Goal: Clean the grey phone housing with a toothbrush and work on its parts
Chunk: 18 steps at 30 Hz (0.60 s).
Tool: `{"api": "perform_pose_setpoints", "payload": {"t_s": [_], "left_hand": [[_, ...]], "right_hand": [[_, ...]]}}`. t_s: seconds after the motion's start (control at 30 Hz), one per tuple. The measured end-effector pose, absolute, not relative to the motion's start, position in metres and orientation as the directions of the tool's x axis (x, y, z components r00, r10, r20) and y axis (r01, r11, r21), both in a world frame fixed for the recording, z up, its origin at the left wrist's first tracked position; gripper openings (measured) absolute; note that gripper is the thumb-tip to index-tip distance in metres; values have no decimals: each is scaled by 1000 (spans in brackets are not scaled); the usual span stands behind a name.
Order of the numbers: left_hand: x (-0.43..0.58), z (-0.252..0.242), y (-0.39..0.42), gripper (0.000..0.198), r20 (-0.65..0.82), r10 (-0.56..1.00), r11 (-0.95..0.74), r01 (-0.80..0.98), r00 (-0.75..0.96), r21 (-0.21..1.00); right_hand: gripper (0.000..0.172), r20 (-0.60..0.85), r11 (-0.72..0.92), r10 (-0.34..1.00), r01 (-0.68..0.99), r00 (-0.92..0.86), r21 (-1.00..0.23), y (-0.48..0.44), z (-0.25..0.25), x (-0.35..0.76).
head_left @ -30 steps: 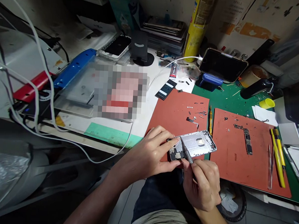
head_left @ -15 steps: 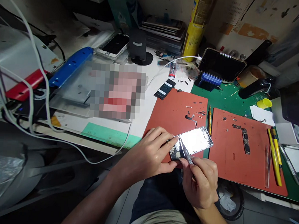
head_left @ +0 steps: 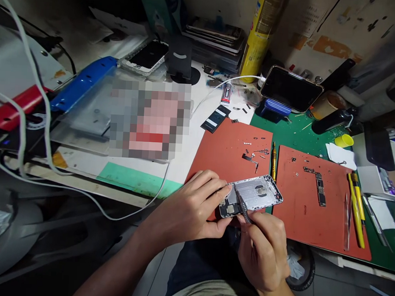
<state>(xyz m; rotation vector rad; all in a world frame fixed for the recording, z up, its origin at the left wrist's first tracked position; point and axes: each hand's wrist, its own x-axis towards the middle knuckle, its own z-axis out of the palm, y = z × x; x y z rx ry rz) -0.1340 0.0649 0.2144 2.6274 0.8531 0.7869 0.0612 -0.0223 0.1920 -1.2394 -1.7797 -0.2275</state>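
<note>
A bare phone housing (head_left: pixel 253 195) is tilted over the near edge of the left red mat, its silvery inside facing up. My left hand (head_left: pixel 203 203) is closed on the housing's left end, fingers on top and thumb along the near side. In my right hand (head_left: pixel 265 244) a pair of tweezers (head_left: pixel 243 208) is pinched, tips pointing into the housing close to my left fingertips. Whether the tips grip a part there is too small to tell. Behind the housing, a thin flex cable (head_left: pixel 251 160) and several tiny parts lie on the left red mat (head_left: pixel 230 145).
A gold screwdriver (head_left: pixel 274 161) lies between the mats. On the right red mat (head_left: pixel 293 215) are a logic board (head_left: pixel 320 190), small screws, more tweezers (head_left: pixel 347 222) and yellow-handled tools (head_left: pixel 356 209). A propped phone (head_left: pixel 292 89) stands behind. White cables (head_left: pixel 92 197) trail at left.
The housing has tilted, so its inside no longer glares and a dark oval mark shows. The view has shifted slightly. Both hands keep their holds.
</note>
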Motion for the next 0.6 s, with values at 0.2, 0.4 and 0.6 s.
{"api": "perform_pose_setpoints", "payload": {"t_s": [0.2,0.4,0.6], "left_hand": [[-135,215,64,39,377,631,-766,466,678,444],[-135,217,65,41,348,649,-741,458,676,492],[-133,218,65,34,352,651,-739,455,672,497]], "right_hand": [[21,741,550,654,768,-151,-329,-24,191,73],[21,673,597,695,725,-254,-343,-22,199,85],[21,764,546,617,801,-186,-246,-16,196,81]]}}
